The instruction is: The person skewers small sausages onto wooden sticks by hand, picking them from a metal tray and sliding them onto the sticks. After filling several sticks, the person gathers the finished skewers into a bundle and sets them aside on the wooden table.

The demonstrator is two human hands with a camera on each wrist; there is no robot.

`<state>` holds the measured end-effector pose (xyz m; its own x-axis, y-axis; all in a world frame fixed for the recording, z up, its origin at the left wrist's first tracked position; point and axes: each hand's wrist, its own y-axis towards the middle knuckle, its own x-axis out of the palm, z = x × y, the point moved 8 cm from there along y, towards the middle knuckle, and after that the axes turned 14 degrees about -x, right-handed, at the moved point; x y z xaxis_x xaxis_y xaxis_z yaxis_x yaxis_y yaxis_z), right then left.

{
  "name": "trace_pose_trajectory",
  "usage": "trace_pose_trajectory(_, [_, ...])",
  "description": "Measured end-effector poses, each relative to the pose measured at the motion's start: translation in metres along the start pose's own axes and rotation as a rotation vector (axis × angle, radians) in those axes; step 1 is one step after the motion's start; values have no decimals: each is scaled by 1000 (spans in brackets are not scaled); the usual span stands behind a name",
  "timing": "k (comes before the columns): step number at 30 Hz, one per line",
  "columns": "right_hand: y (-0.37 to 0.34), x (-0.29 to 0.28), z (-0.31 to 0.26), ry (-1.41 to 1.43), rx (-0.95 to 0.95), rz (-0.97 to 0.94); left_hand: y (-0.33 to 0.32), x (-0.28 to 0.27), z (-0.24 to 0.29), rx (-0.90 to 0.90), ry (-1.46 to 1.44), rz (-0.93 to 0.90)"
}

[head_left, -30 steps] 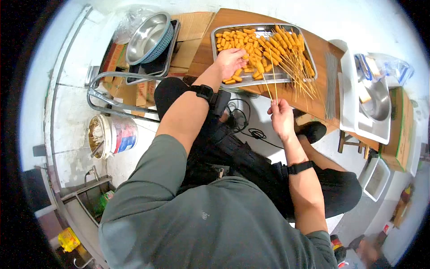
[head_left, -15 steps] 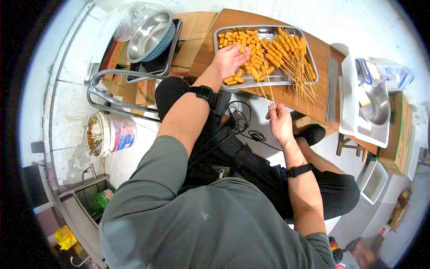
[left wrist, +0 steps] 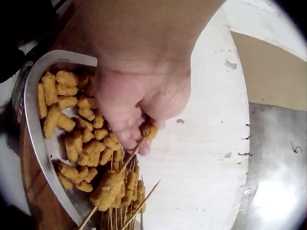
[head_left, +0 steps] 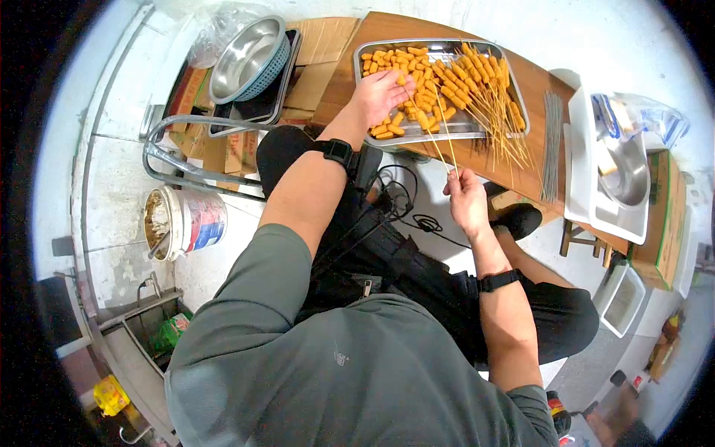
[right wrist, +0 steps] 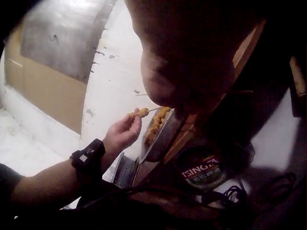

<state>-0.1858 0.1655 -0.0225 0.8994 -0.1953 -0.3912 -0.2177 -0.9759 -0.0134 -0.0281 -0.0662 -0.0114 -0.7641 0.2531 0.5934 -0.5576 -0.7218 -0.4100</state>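
Over the left part of a metal tray, my left hand pinches a small orange-brown piece at the tip of a skewer. Another piece sits lower on that same stick. My right hand, just off the tray's near edge, grips the lower ends of two thin skewers; one of them has a bare tip in the left wrist view. Loose pieces fill the tray's left side. Loaded skewers lie on the right, their sticks hanging over the edge.
A bundle of thin grey sticks lies on the wooden table, beside a white bin and a steel bowl. At left are a basin, a metal frame and a bucket. Black cables lie below.
My left hand has lifted slightly from the loose pieces, bringing one to a skewer's tip. The skewers in my right hand have shifted a little to the left.
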Motion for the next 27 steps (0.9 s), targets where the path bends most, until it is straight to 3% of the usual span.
trace_pose_trajectory(14, [-1, 6, 7, 102, -58, 40, -9, 17, -9, -28, 41, -14])
trace_pose_trajectory(25, [2, -1, -8, -11, 49, -12, -16, 35, -28, -78, 72, -59])
trace_pose_trajectory(27, [5, 5, 2, 83, 33, 24, -16, 41, -35, -96, 116, -61])
